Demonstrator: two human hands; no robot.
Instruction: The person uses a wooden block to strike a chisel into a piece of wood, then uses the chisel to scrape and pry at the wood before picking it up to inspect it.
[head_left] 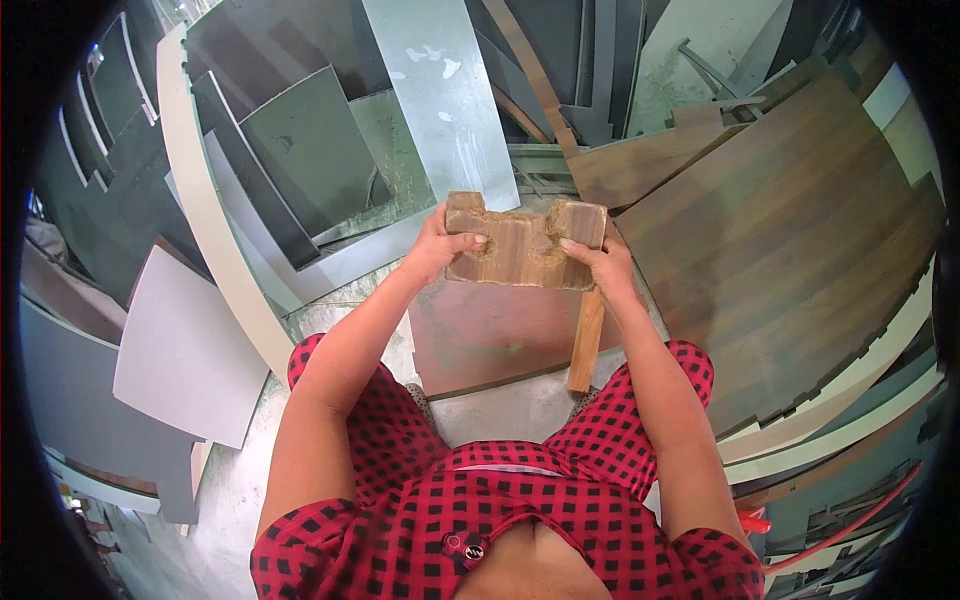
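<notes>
A brown wood-grain block (515,250) with a notch cut into its far edge is held up in front of me. My left hand (438,248) grips its left end, the thumb pressed on the face. At the right end my right hand (604,262) is closed around it the same way, thumb on top. Rough, worn patches show around the notch and near both thumbs. Below the block a reddish-brown board (490,345) lies on the floor between my feet. A narrow wooden strip (587,345) rests at that board's right side, partly hidden by the block.
Large wood-grain panels (780,240) lean on the right. Grey boards (310,150) and a pale metallic strip (440,90) stand ahead. On the left are a curved cream edge strip (205,200) and a white panel (185,345). A red hose (850,530) runs at lower right.
</notes>
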